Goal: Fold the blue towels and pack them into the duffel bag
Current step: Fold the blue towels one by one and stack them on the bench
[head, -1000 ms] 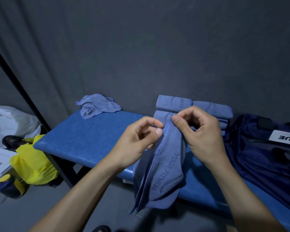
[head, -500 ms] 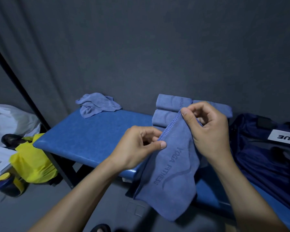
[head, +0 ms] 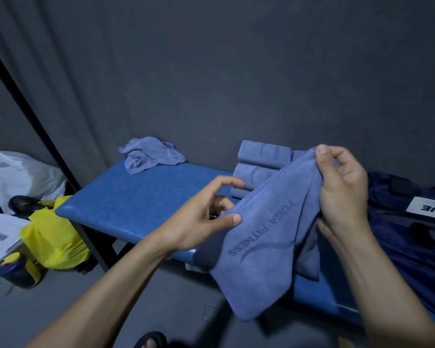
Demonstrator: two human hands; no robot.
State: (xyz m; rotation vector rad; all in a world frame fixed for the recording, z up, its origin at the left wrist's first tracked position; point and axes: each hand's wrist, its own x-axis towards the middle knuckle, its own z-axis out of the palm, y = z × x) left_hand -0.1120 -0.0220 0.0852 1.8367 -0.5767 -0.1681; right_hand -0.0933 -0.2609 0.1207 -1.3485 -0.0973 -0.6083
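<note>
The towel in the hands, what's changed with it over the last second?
The hands have drawn apart along the hemmed edge of the towel: the right hand moved up and right, the left hand down and left, both pinching it throughout. The bunched cloth has opened out, so its YOGA FITNESS print shows flat. The crumpled towel, the folded stack, the bench and the duffel bag stayed put.

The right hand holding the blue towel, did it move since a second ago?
Yes. The right hand has moved right and up, away from the stacked folded blue towels toward the navy duffel bag, spreading the blue towel.
</note>
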